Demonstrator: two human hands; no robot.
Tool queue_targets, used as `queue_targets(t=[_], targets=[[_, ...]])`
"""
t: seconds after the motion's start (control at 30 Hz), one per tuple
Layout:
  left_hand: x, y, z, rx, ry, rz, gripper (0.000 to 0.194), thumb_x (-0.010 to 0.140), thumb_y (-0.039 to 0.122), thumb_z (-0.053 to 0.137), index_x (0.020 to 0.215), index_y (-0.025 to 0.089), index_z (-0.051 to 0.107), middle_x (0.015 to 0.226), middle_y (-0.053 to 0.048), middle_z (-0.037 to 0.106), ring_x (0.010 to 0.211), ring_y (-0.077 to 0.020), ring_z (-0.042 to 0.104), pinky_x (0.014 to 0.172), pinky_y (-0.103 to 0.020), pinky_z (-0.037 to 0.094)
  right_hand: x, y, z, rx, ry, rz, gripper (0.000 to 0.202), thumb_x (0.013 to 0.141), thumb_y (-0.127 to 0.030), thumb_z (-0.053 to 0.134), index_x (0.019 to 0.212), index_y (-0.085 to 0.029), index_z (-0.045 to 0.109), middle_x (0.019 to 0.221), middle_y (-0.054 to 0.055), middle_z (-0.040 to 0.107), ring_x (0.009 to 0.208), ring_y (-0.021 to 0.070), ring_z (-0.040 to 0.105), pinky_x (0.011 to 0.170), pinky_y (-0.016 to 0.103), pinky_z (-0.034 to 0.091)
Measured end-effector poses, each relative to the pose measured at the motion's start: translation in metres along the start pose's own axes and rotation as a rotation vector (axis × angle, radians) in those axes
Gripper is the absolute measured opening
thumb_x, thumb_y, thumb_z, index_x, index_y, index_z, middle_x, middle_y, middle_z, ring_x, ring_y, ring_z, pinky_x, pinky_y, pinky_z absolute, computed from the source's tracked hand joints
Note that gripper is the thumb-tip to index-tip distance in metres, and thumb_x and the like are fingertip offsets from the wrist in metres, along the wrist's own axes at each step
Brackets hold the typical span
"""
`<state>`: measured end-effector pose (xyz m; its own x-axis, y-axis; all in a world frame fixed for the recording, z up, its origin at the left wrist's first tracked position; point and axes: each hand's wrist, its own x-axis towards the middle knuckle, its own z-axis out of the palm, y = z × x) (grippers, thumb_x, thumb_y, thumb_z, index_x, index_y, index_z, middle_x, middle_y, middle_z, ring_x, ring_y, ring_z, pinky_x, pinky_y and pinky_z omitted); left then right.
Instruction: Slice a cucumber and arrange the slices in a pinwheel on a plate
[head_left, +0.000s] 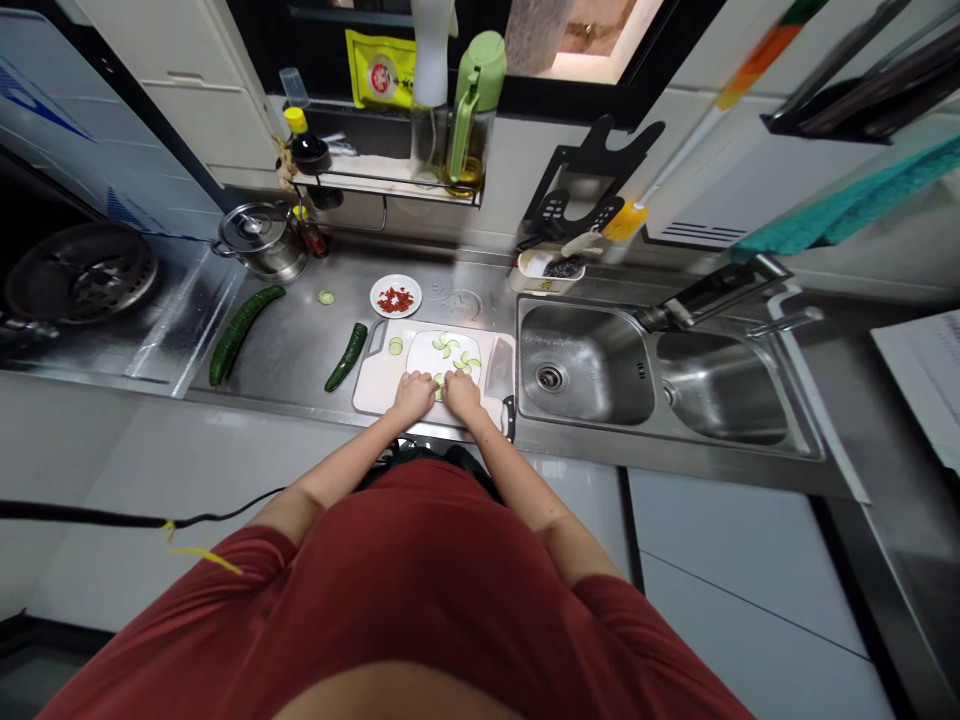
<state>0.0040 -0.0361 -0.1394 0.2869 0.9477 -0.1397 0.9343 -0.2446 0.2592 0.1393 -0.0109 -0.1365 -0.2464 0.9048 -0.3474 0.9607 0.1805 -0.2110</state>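
Observation:
Both hands meet over the front edge of a white square plate [421,352], which rests on a pale cutting board [369,386]. My left hand [415,396] and my right hand [460,394] have their fingers bent together at cucumber slices [439,380] on the plate; what each fingertip pinches is too small to tell. Further back on the plate, cucumber slices [446,345] lie in curved fans. A few round slices [395,346] sit on the board at the left. A knife lies at the board's right side, its blade [499,368] flat and its black handle [510,418] toward the front.
Left of the board are a cut cucumber [346,358] and a longer cucumber [238,335]. Behind it stands a small plate of red pieces [395,298]. A steel pot [264,240] is at the back left. The double sink [585,362] adjoins the board's right side.

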Motion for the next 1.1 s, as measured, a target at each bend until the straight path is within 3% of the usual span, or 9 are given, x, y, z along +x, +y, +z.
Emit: queue_targets(t=[0.23,0.4,0.53,0.67,0.9,1.1], targets=[[0.011,-0.008,-0.002,-0.181,0.058,-0.12,0.029,0.087,0.02,0.047,0.102,0.021,0.071,0.101,-0.007,0.071,0.097,-0.0218,0.061,0.089,-0.034,0.04,-0.002,0.001,-0.006,0.012,0.019,0.0,0.026,0.095,-0.026,0.042,0.112,-0.017,0.06,0.113,0.013,0.062,0.101,0.0225,0.058,0.08,0.029,0.044],[0.017,-0.04,-0.009,-0.332,0.237,-0.404,0.033,0.087,0.023,0.047,0.115,0.02,0.064,0.1,-0.007,0.071,0.093,-0.0214,0.064,0.082,-0.029,0.044,-0.001,0.007,-0.011,0.098,0.024,0.019,0.025,0.095,-0.027,0.042,0.107,-0.018,0.062,0.107,0.011,0.066,0.094,0.0218,0.062,0.075,0.028,0.043],[0.025,-0.067,-0.017,-0.312,0.3,-0.568,0.037,0.085,0.025,0.051,0.12,0.019,0.061,0.103,-0.011,0.068,0.099,-0.0251,0.062,0.086,-0.032,0.044,-0.001,0.012,-0.01,0.16,0.082,-0.019,0.023,0.094,-0.028,0.044,0.101,-0.019,0.063,0.107,0.01,0.066,0.093,0.0208,0.061,0.072,0.026,0.04],[0.032,-0.08,-0.02,-0.293,0.292,-0.594,0.038,0.085,0.028,0.052,0.12,0.016,0.061,0.11,-0.015,0.065,0.104,-0.0269,0.06,0.089,-0.034,0.043,-0.003,0.014,-0.009,0.201,0.132,-0.039,0.023,0.094,-0.027,0.043,0.101,-0.019,0.064,0.107,0.009,0.066,0.092,0.02,0.06,0.072,0.026,0.039],[0.039,-0.085,-0.017,-0.3,0.258,-0.601,0.031,0.082,0.028,0.057,0.109,0.015,0.064,0.112,-0.016,0.062,0.103,-0.0276,0.06,0.088,-0.034,0.043,-0.007,0.018,-0.007,0.235,0.166,-0.054,0.023,0.094,-0.026,0.043,0.099,-0.018,0.065,0.106,0.009,0.066,0.09,0.0188,0.059,0.072,0.025,0.037],[0.042,-0.09,-0.01,-0.394,0.346,-0.597,0.024,0.078,0.022,0.06,0.102,0.019,0.063,0.099,-0.011,0.064,0.092,-0.023,0.06,0.083,-0.032,0.042,-0.013,0.023,-0.004,0.228,0.193,-0.051,0.023,0.094,-0.025,0.043,0.097,-0.019,0.065,0.102,0.008,0.066,0.088,0.0185,0.058,0.069,0.025,0.036]])
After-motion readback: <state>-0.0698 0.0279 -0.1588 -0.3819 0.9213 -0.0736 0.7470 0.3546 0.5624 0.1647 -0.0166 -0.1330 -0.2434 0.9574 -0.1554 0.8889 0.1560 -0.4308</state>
